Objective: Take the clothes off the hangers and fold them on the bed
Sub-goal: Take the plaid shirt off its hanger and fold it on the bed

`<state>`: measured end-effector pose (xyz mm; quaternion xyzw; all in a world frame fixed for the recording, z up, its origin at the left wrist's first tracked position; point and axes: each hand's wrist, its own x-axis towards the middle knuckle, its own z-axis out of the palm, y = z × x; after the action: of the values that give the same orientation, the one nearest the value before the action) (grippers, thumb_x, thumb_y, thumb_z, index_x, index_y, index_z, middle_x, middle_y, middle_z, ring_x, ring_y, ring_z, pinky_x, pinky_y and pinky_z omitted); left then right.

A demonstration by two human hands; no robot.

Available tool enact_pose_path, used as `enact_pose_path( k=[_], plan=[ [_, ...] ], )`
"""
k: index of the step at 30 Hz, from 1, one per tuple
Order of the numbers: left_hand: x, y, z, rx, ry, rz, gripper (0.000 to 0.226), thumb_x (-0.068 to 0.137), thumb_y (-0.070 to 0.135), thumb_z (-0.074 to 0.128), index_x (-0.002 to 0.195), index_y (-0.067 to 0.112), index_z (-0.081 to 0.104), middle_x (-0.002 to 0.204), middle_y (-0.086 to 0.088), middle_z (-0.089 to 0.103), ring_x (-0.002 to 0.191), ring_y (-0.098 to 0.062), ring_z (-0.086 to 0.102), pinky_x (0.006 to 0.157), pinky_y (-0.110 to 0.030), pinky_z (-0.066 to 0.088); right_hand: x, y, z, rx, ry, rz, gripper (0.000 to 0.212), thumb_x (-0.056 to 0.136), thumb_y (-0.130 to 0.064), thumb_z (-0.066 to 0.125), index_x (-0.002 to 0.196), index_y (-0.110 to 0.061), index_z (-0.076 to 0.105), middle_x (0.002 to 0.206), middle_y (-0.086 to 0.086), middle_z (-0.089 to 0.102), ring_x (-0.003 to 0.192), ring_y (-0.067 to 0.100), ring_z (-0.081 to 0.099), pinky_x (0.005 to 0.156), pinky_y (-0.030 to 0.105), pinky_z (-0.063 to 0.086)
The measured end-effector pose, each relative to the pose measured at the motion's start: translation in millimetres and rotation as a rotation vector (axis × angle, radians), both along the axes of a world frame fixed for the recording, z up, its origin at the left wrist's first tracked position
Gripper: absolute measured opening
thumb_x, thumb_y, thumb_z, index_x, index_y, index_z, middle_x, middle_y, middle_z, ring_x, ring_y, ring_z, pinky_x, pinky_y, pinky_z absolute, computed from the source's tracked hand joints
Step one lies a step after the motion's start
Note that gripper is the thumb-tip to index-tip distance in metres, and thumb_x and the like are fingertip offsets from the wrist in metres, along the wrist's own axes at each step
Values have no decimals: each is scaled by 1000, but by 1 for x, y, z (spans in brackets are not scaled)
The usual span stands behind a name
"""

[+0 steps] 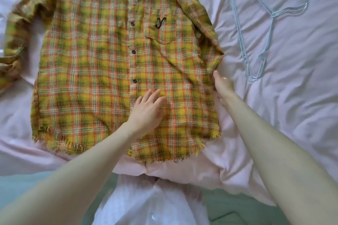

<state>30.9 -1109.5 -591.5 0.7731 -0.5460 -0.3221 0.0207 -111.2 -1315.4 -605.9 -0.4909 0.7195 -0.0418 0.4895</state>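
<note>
A yellow and orange plaid shirt [102, 56] lies spread front-up on the pink bed cover [283, 106], buttoned, collar at the far end, frayed hem near me. Its left sleeve is bunched at the far left, and its right sleeve lies folded along the shirt's right side. My left hand [148, 109] rests flat with straight fingers on the lower front of the shirt, right of the button line. My right hand [222, 83] is at the shirt's right edge and holds the sleeve cuff there; its fingers are partly hidden by the cloth.
Light blue wire hangers [259, 29] lie stacked on the bed cover to the right of the shirt. White clothing [151, 204] and a green floor or mat show at the bottom, below the edge of the bed.
</note>
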Motion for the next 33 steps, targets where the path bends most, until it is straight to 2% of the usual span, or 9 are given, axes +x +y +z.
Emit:
enact_pose_path(
  k=[4,7,10,13,16,22,28,31,33],
  plan=[
    [5,-12,-10,77,-26,-178,55,100,33,34,150,27,11,159,0,-5,145,-26,-12,118,-50,0,13,-16,-10,136,-165,-129,37,88,-40,57,106,-8,63,103,7,66,96,26,64,87,42,53],
    [7,-17,-13,123,-26,-211,56,100,37,33,150,30,8,159,0,-8,145,-27,-14,116,-56,-1,20,-22,-12,209,-191,-154,17,92,-18,53,103,-7,60,94,5,63,82,20,60,69,32,55],
    [7,-25,-13,200,-3,-186,53,100,41,32,149,32,14,159,1,-3,146,-26,-9,112,-63,3,11,-30,-13,177,-150,-202,23,91,-5,41,103,-10,59,79,4,59,66,16,54,55,24,46],
    [1,-40,-8,282,-2,-132,49,98,46,33,145,31,26,158,0,7,146,-26,-2,109,-67,8,-6,-45,-12,23,-32,-231,34,98,-19,34,122,-4,54,113,13,62,95,29,60,84,38,51],
    [-9,-52,-6,359,-32,-92,46,97,50,33,137,29,38,156,-2,12,145,-29,1,106,-71,11,-25,-65,-4,-196,114,-70,39,101,-22,33,128,0,50,129,17,55,119,31,51,95,32,39],
    [-42,-59,-6,397,-148,-8,43,96,48,36,125,18,49,156,-10,10,143,-36,2,107,-68,15,-67,-118,17,-401,320,268,33,98,-32,41,103,-5,61,118,21,60,112,37,52,90,36,39],
    [-78,-58,-4,287,-19,-17,56,88,55,50,130,19,40,156,-13,1,144,-32,5,110,-65,13,-80,-93,12,-545,399,528,48,91,-32,52,131,-7,49,139,14,42,130,32,35,104,43,29],
    [-90,-46,-5,251,-63,-59,69,81,58,58,135,21,35,157,-11,-7,145,-31,-3,111,-64,11,-78,-51,7,-788,289,631,47,85,-34,53,123,-8,57,126,14,54,118,34,49,100,45,35],
    [-97,-37,-7,255,-111,-94,77,80,59,59,140,22,28,157,-10,-11,145,-30,-7,112,-63,10,-77,-20,9,-664,110,684,48,90,-42,47,120,-7,59,120,11,57,113,31,52,95,40,38]
  ],
)
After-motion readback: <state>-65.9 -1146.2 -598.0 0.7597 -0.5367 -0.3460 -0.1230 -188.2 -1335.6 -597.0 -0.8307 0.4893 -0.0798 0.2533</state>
